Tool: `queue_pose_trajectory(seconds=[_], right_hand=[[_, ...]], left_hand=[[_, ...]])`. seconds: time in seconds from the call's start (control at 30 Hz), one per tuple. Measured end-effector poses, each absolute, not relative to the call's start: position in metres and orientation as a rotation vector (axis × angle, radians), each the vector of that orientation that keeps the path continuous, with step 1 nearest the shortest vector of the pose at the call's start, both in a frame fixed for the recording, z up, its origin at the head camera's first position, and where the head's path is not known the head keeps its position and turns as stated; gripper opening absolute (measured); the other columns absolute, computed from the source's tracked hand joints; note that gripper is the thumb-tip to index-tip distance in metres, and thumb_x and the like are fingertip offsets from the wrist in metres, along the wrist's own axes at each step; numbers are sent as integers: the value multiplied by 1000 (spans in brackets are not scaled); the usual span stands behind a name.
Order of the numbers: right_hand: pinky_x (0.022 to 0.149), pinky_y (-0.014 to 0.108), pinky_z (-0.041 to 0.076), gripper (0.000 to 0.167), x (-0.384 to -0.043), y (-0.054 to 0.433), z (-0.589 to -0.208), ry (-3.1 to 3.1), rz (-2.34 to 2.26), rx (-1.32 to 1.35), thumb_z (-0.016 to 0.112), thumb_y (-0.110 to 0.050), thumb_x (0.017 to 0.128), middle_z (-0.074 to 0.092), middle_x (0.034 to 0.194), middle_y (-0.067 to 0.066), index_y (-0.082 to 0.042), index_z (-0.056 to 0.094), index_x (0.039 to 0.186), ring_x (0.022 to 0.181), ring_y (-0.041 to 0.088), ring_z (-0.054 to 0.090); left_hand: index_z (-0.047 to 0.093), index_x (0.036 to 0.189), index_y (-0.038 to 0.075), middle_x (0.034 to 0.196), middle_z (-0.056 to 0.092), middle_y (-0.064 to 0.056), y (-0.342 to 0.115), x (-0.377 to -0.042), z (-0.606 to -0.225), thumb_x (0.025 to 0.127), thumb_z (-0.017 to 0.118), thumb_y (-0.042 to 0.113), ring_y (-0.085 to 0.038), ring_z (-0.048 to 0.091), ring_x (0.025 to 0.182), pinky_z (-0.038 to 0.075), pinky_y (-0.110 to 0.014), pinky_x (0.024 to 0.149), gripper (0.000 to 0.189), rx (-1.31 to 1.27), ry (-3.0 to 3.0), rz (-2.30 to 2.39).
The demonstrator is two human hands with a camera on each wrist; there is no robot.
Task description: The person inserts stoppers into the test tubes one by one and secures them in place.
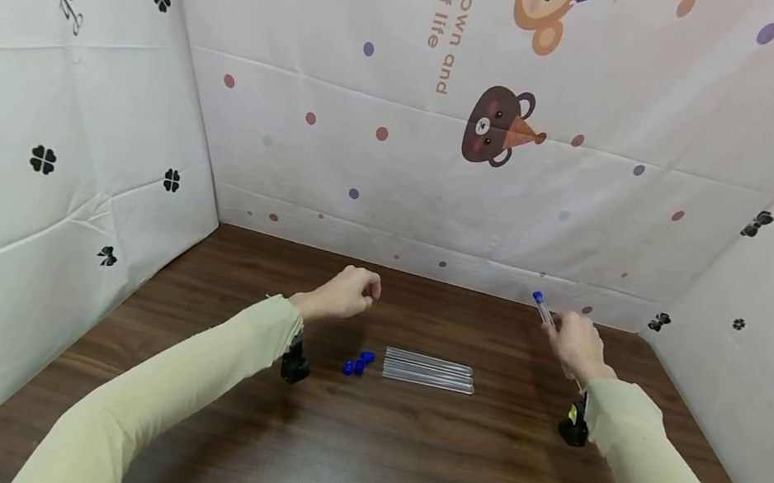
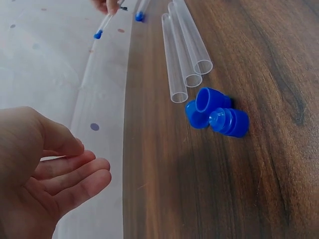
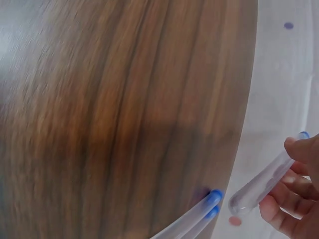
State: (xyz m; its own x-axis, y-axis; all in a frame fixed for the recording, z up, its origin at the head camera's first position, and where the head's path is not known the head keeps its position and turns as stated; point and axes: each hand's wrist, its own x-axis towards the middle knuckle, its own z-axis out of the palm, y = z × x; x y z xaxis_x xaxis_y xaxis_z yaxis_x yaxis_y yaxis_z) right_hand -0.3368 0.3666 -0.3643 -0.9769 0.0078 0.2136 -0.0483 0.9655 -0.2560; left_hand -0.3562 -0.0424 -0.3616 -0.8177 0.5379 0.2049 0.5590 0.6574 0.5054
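My right hand [image 1: 576, 343] holds a clear test tube [image 1: 545, 314] with a blue cap, raised over the back right of the table. In the right wrist view, fingers and thumb pinch this tube [image 3: 264, 181] near its capped end, with the rounded end pointing down. My left hand [image 1: 343, 293] hovers at the back left, holding nothing, its fingers loosely bent. Nearest to it lie three loose blue caps [image 1: 359, 364] in a cluster. Beside them, three uncapped clear test tubes [image 2: 180, 47] lie side by side, their mouths toward the caps.
Two blue-capped test tubes [image 3: 192, 219] lie on the table below my right hand. The dark wood table [image 1: 356, 446] is bounded by a patterned white sheet [image 1: 413, 170] at the back and sides. Both wrists carry small black cameras.
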Motion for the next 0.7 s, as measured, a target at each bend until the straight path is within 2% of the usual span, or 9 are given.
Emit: queue_pose_trajectory(seconds=[0.17, 0.27, 0.53, 0.7], right_hand=[[46, 33, 39, 28, -333, 380, -368, -2935, 367, -44, 55, -21, 97, 64, 68, 13, 4, 66, 93, 54, 22, 55], [46, 32, 39, 27, -331, 385, -371, -2958, 361, -78, 55, -20, 97, 63, 67, 12, 3, 66, 89, 54, 21, 55], [49, 36, 42, 26, -327, 395, -377, -3023, 344, -142, 53, -19, 96, 64, 75, 17, 5, 64, 93, 61, 27, 58], [51, 39, 43, 25, -325, 397, -380, -3036, 304, -186, 53, -20, 95, 63, 76, 19, 2, 62, 89, 65, 30, 60]], left_hand=[[64, 94, 4, 90, 65, -10, -43, -355, -362, 88, 53, -3, -16, 54, 71, 48, -28, 68, 14, -949, -2838, -889], [64, 94, 4, 90, 65, -10, -43, -354, -362, 87, 53, -4, -15, 53, 70, 47, -28, 67, 15, -948, -2846, -887], [63, 94, 5, 88, 63, -9, -42, -354, -363, 87, 52, -5, -15, 53, 69, 46, -26, 65, 16, -945, -2885, -884], [63, 94, 5, 89, 63, -8, -43, -354, -365, 87, 52, -4, -15, 53, 69, 46, -26, 65, 16, -946, -2897, -870]])
